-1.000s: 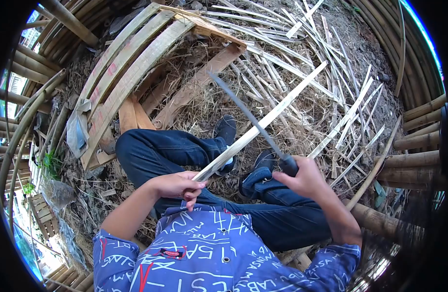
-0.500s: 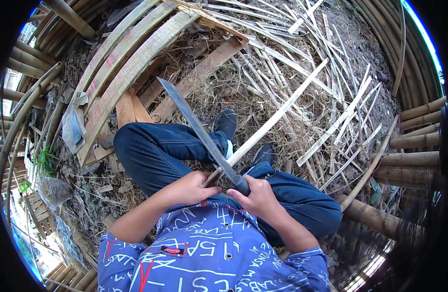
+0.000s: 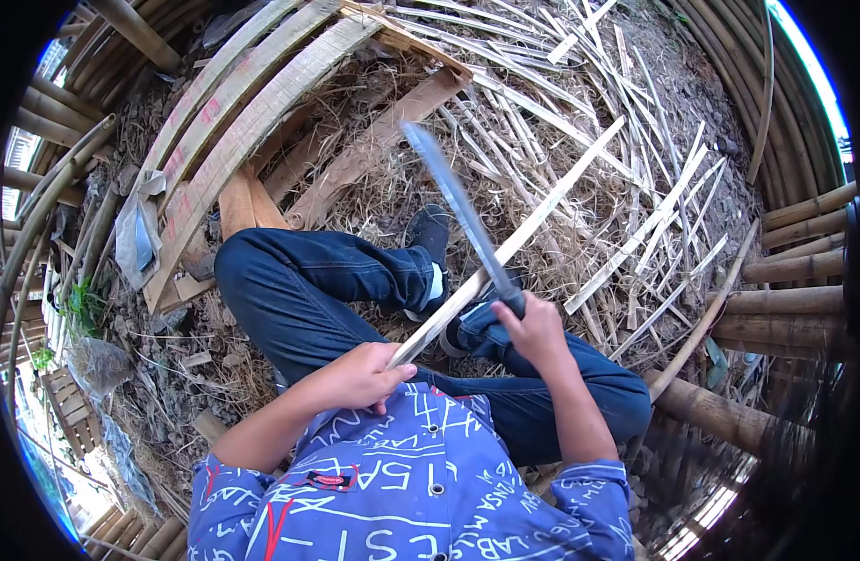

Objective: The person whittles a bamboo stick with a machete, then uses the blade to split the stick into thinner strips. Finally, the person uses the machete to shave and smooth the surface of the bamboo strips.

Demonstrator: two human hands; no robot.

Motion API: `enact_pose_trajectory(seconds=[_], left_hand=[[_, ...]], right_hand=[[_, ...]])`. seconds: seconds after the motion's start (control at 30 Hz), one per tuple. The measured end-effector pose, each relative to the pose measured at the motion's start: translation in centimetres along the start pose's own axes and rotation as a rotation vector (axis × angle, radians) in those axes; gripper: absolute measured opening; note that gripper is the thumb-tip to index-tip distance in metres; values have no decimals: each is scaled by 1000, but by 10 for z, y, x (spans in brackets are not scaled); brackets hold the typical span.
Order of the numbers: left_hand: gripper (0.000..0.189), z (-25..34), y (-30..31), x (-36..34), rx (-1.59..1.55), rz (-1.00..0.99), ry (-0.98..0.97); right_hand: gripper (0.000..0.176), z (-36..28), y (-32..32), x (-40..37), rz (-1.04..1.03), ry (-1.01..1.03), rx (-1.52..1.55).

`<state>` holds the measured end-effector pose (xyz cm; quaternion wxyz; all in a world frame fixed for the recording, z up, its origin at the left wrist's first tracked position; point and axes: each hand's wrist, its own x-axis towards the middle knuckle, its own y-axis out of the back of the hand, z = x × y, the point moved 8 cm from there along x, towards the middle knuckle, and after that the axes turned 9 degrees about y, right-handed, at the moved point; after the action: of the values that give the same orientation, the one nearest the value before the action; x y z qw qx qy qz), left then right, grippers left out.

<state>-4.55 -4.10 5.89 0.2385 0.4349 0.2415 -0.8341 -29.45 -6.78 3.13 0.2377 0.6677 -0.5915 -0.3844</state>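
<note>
The left hand [image 3: 369,376], fingers curled, is gripping the near end of a pale split-bamboo strip [image 3: 533,224], and the right hand [image 3: 539,335], fingers wrapped, is holding a machete [image 3: 468,222] by its dark handle [image 3: 513,302]. The blade [image 3: 435,168] (a little blurred) is crossing over the strip, touching or not I cannot tell. Farther out, jeans [image 3: 290,292] are showing below, a slatted wooden crate [image 3: 234,154] is lying at left, and loose strips [image 3: 645,232] are littering the ground at right.

The blade [image 3: 456,201] is blue-grey with a black handle [image 3: 515,303], the held strip [image 3: 551,202] pale cream, the shirt [image 3: 402,477] blue with white lettering and red strokes, the jeans [image 3: 294,280] navy, and the wooden slats [image 3: 280,101] tan with pinkish-red marks.
</note>
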Motion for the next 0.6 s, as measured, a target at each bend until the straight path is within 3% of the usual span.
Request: enact_pose_trajectory(seconds=[0.07,0.27,0.4,0.53,0.6], left_hand=[[23,-3,-1,-3,-43,-15,-4],[22,-2,10,8,-76,11,-66],[24,-1,16,14,-107,13,-88],[25,-5,22,18,-88,20,-76],[26,-9,19,20,-75,22,-63]], right_hand=[[51,25,7,9,18,-86,24],[53,35,13,22,162,-34,70],[48,-13,-3,-3,52,-31,240],[47,-41,-20,-26,-68,119,129],[48,-31,-20,-23,-103,90,123]])
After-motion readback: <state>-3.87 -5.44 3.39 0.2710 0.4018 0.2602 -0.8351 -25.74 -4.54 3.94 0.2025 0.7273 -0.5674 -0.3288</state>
